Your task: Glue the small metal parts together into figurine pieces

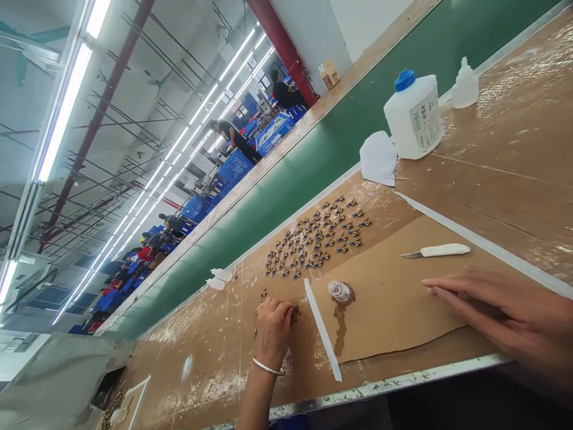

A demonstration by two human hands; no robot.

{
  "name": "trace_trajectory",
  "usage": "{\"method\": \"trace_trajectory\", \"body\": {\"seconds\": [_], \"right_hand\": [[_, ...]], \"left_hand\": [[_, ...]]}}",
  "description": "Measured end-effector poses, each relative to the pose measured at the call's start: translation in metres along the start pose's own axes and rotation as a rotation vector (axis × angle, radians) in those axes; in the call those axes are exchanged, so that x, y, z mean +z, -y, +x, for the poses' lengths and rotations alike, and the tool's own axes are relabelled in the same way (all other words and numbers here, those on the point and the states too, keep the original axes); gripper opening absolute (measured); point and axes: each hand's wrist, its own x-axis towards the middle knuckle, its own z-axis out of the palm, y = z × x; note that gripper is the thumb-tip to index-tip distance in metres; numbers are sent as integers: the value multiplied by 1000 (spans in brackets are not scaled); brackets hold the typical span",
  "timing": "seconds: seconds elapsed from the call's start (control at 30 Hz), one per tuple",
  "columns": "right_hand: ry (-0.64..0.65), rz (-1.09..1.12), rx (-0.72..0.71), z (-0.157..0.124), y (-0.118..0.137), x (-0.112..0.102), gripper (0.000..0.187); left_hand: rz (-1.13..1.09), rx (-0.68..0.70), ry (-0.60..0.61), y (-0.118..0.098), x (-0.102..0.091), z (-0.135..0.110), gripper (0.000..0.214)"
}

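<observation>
My left hand (272,329), a silver bangle on its wrist, rests low over the brown table with fingers curled together. Small dark-and-gold pieces (295,313) lie right beside its fingertips; whatever is between the fingers is hidden. Over the cardboard sheet (380,310), my right hand (501,304) has thumb and index finger pinched at the tips, and I cannot make out what they hold. A white-handled knife (445,250) lies just beyond it. Between the hands stands a small round container (341,292) with whitish contents and a wet stain beside it. Many blue-and-gold pieces (317,236) are spread beyond.
A large white bottle with a blue cap (414,116) and a small dropper bottle (465,85) stand at the back right, near white paper (378,158). Small white bottles (219,278) lie farther left. A green belt (277,188) runs behind the table. People work in the distance.
</observation>
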Motion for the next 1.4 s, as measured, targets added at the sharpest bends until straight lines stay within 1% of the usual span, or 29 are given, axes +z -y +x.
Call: {"method": "trace_trajectory", "body": {"seconds": [0.1, 0.2, 0.33, 0.43, 0.53, 0.67, 0.8, 0.87, 1.0, 1.2, 1.4], "right_hand": [[-30, 4, -33, 5, 7, -4, 17], [-58, -7, -69, 12, 16, -9, 17], [-30, -6, -84, 17, 23, -13, 21], [-6, -5, -79, 16, 22, -13, 23], [-2, -14, -69, 14, 20, -12, 23], [7, -5, -67, 14, 19, -12, 22], [18, -18, -61, 14, 19, -12, 22], [13, -33, -52, 13, 19, -11, 21], [11, -36, -45, 12, 19, -11, 21], [18, -35, -53, 15, 22, -13, 21], [8, -42, -59, 14, 21, -12, 21]], "left_hand": [[16, 41, -29, -1, -3, -2, 15], [4, 87, -48, -11, -10, -14, 13], [-34, 223, 2, -26, -20, -38, 16], [-66, 291, 33, -27, -24, -50, 21], [-114, 282, 4, -21, -24, -59, 27], [-79, 179, -69, -18, -18, -76, 36], [-78, 94, -102, -21, -10, -88, 37], [-79, 77, -94, -23, -8, -89, 40], [-45, 114, -67, -23, -9, -85, 41], [-25, 132, -73, -20, -6, -85, 44], [-39, 127, -92, -22, -7, -85, 46]]}}
